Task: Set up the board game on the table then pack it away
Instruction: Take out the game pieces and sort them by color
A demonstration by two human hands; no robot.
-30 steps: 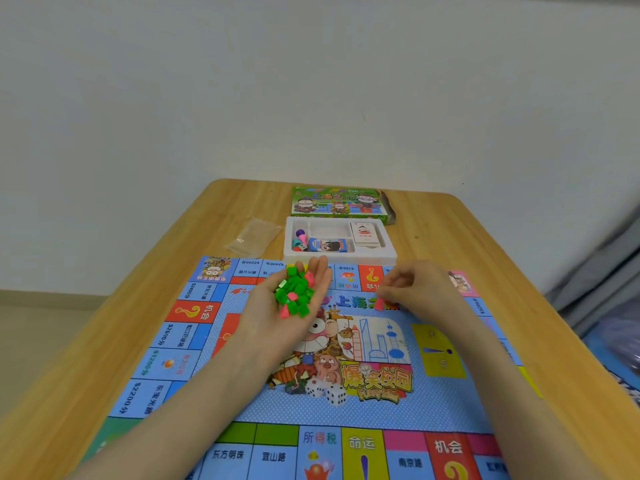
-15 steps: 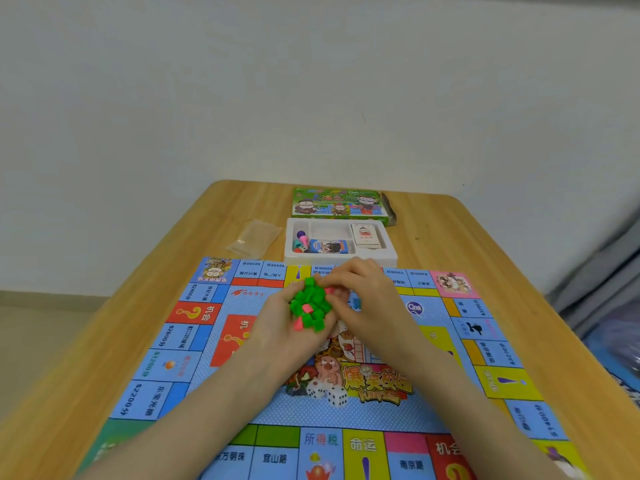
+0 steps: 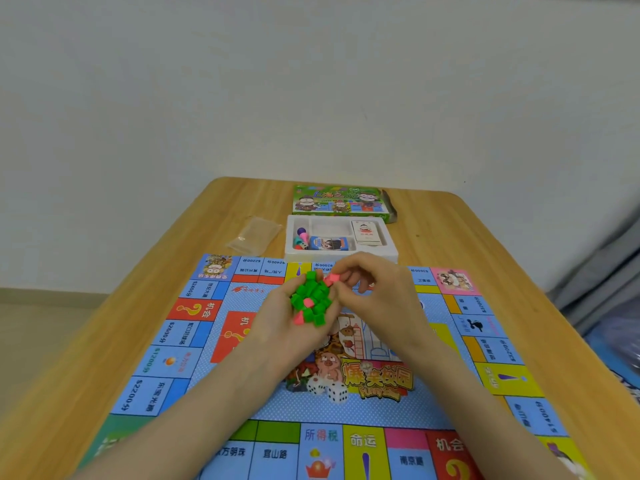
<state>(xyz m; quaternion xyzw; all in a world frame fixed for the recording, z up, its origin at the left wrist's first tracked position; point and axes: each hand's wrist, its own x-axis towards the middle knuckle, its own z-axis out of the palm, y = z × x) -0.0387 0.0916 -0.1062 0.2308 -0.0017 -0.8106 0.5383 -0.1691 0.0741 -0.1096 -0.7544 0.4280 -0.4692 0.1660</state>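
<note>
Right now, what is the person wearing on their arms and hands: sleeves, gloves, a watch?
Nothing visible: no sleeves show up to the frame's bottom edge, and neither the left hand nor the right hand has a glove, watch or bracelet.

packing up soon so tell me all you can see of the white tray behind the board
The white tray looks like moulded plastic, rectangular, with compartments, lying flat on the wooden table between the board and the green box. It holds coloured pawns, a blue card deck and a white card deck.
</note>
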